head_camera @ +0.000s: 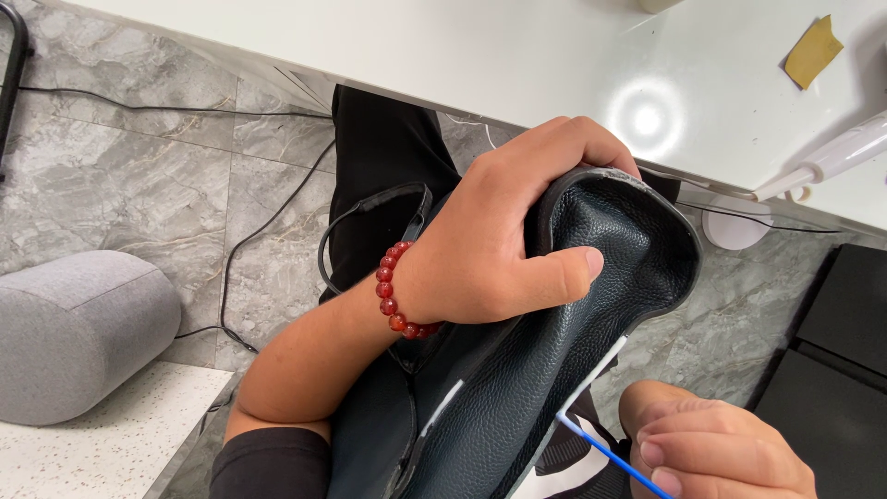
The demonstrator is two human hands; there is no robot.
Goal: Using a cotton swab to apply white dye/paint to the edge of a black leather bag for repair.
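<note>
gripping the black leather bag (517, 370) by its stiff curled rim, the left hand (499, 240) is closing around it over the lap; the right hand (711, 448) is pinching a thin blue swab (605, 453). the pebbled leather is looking soft, light, pliable.

black bag (554, 333) of grained, matt leather.

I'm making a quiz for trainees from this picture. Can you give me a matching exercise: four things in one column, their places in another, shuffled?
Things:
1. red bead bracelet
2. thin blue stick
3. yellow-brown paper scrap
4. grey padded cushion

Places:
A. on the white tabletop, top right
B. on the left hand's wrist
C. pinched in the right hand, tip at the edge of the black leather bag
D. at the far left, by the floor

Pairs: 1-B, 2-C, 3-A, 4-D
</note>
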